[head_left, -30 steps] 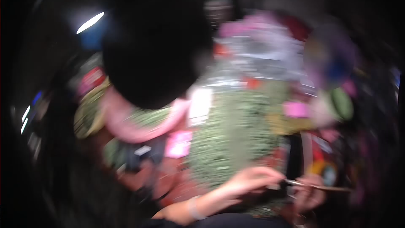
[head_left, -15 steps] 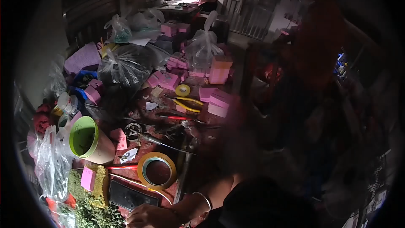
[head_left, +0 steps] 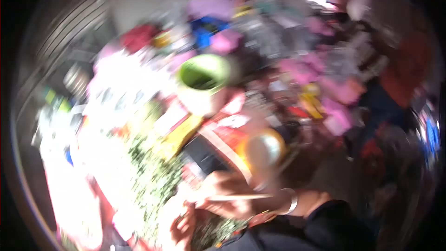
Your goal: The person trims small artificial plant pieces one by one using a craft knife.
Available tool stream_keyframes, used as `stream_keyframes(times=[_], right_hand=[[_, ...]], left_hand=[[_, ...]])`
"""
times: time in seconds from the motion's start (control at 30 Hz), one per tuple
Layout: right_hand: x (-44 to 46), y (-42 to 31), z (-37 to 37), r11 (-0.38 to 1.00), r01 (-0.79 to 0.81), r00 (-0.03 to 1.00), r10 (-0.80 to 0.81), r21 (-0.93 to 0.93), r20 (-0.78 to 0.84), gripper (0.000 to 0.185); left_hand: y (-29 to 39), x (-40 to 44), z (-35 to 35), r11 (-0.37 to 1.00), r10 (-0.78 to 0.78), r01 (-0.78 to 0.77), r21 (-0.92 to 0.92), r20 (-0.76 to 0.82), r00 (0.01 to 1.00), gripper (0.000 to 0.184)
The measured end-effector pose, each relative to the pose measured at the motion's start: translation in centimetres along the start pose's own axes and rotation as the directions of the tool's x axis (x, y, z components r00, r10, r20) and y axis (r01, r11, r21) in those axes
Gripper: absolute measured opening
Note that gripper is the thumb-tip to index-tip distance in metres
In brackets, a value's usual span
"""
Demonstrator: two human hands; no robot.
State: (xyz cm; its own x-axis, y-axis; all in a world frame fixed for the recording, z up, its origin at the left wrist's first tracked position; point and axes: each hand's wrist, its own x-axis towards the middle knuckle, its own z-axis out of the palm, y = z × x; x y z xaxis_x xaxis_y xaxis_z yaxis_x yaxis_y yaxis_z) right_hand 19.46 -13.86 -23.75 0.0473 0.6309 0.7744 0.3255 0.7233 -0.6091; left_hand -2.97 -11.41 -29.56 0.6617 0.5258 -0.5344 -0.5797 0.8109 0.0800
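The head view is strongly smeared by motion. My right hand point(head_left: 227, 193), with a bracelet at the wrist, reaches in from the right with bent fingers. A thin, pale, stick-like tool point(head_left: 239, 197) lies along it and appears gripped; its exact kind is blurred. My left hand point(head_left: 179, 225) is close by at the bottom, washed out by bright light, its fingers curled near the right hand's fingertips. What it holds, if anything, I cannot make out. Beside both hands spreads a heap of small green sprigs point(head_left: 155, 176). A dark phone point(head_left: 205, 155) lies just beyond my right hand.
A roll of tape point(head_left: 280, 142) lies right of the phone. Behind stands a green-lined bucket point(head_left: 204, 100). A yellow sponge-like block point(head_left: 182, 135) lies by the sprigs. Pink blocks point(head_left: 337, 123), yellow-handled pliers point(head_left: 312, 104) and plastic bags point(head_left: 260, 35) crowd the table's far side.
The view has swung left and down, so things appear farther right, and the lighting is brighter. Both hands now show together, with a thin pale tool at my right hand.
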Motion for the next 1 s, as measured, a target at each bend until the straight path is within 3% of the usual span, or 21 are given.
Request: stream_keyframes(times=[0.07,0.1,0.17,0.37,0.5,0.53,0.67,0.7,0.73,0.77,0.8,0.83,0.87,0.9,0.97,1.0], right_hand=[[-0.3,0.0,1.0,0.995,-0.069,0.997,0.072,0.076,-0.031,0.016],[-0.2,0.0,0.8,0.992,-0.102,0.995,0.101,0.068,0.021,0.015],[1.1,-0.6,-0.4,0.987,-0.161,0.967,0.159,-0.007,0.199,0.013],[1.0,-0.5,-0.5,0.99,-0.128,0.948,0.141,-0.064,0.284,0.014],[0.8,-0.5,0.4,0.991,-0.086,0.966,0.109,-0.104,0.234,0.014],[1.2,-0.7,1.1,0.996,-0.029,0.99,0.04,-0.088,0.133,0.016],[-1.5,0.6,0.8,0.999,-0.032,0.969,0.024,0.028,0.248,0.033],[-0.7,-0.2,0.9,0.995,0.046,0.975,-0.026,-0.087,0.219,0.035],[0.1,-0.7,0.8,0.994,0.065,0.98,-0.048,-0.083,0.192,0.026],[0.6,-1.0,0.5,0.995,0.086,0.984,-0.076,-0.055,0.164,0.017],[0.7,-1.4,0.1,0.992,0.105,0.983,-0.093,-0.068,0.156,0.017],[0.8,-1.6,0.2,0.996,0.081,0.977,-0.075,-0.023,0.197,0.026],[0.7,-1.9,0.2,0.997,0.062,0.97,-0.069,0.035,0.235,0.035],[0.4,-1.9,0.3,0.996,0.079,0.969,-0.086,0.043,0.232,0.035],[0.1,-1.6,0.4,0.993,0.11,0.986,-0.102,-0.051,0.135,0.035],[0.3,-1.8,0.3,0.992,0.112,0.991,-0.108,-0.053,0.083,0.035]], left_hand=[[-0.3,-0.3,1.4,1.0,0.013,-0.013,0.014,0.047,0.999,0.033],[-0.2,-1.0,5.0,0.965,0.118,-0.105,0.238,-0.041,0.992,0.032],[0.0,-0.5,5.7,0.917,0.167,-0.172,0.359,0.045,0.985,0.026],[0.1,-0.4,5.2,0.934,0.114,-0.139,0.328,0.093,0.989,0.022],[0.1,-1.0,5.6,0.905,0.157,-0.159,0.394,0.037,0.987,0.019],[0.2,-1.3,5.6,0.898,0.184,-0.178,0.402,0.024,0.983,0.019],[0.1,-1.0,4.9,0.833,0.26,-0.265,0.486,0.081,0.962,0.013],[0.5,-0.6,3.1,0.774,0.298,-0.279,0.568,0.061,0.953,0.014],[0.7,0.2,-1.2,0.62,0.363,-0.264,0.739,0.028,0.931,0.014],[1.1,1.2,-7.2,0.264,0.453,-0.175,0.949,0.039,0.891,0.015],[1.4,2.7,-13.7,-0.423,0.483,0.05,0.905,0.178,0.857,0.017],[2.3,4.3,-19.4,-0.91,0.314,0.128,0.395,0.454,0.833,0.018],[3.3,4.5,-21.2,-0.982,0.105,-0.018,0.19,0.613,0.783,0.017],[2.5,3.6,-18.0,-0.983,0.111,-0.005,0.182,0.619,0.777,0.017],[-0.5,1.2,-8.6,-0.823,0.332,-0.133,0.552,0.658,0.676,0.022],[1.0,3.2,-14.5,-0.538,0.561,0.182,0.823,0.188,0.806,0.029]])
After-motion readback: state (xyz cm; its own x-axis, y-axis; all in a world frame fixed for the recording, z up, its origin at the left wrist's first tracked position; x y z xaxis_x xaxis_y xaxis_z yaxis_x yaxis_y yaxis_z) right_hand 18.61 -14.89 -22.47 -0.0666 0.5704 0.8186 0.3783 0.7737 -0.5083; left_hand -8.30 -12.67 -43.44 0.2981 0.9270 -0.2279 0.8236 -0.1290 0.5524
